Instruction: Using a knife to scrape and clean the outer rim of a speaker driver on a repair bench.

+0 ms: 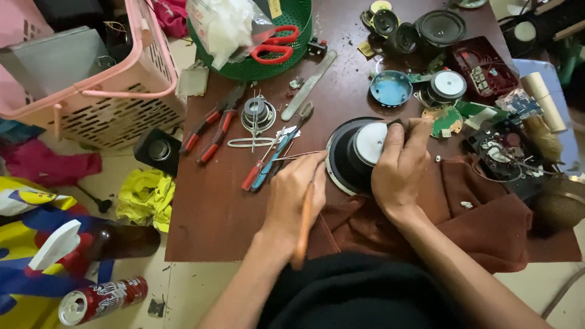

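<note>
Hands meet over the large black round loudspeaker with its white-capped magnet (359, 155), which lies magnet-up on the dark brown worktop (207, 207), its near edge resting on a rumpled brown cloth (481, 219). From the head camera we see the right hand (399, 170) draped over the magnet, fingers (420, 131) curled round its far side and clenched on it; we judge this grip steadies the speaker while the other hand works. The left hand (295, 192) is closed around a slim wooden-handled tool (304, 225), the handle running back toward the wrist and a thin metal tip (298, 155) reaching to the speaker's left rim.

Just left of that hand lie red- and blue-handled screwdrivers (265, 164), with red-handled pliers (213, 131) further left, all within easy reach. Behind, a green round basket (286, 55) holds red scissors (274, 49).

What the tip touches we cannot make out, since the left knuckles cover it. The speaker's near rim is hidden beneath the right palm, and the clutter of small parts at the right edge is too tangled to tell apart.
</note>
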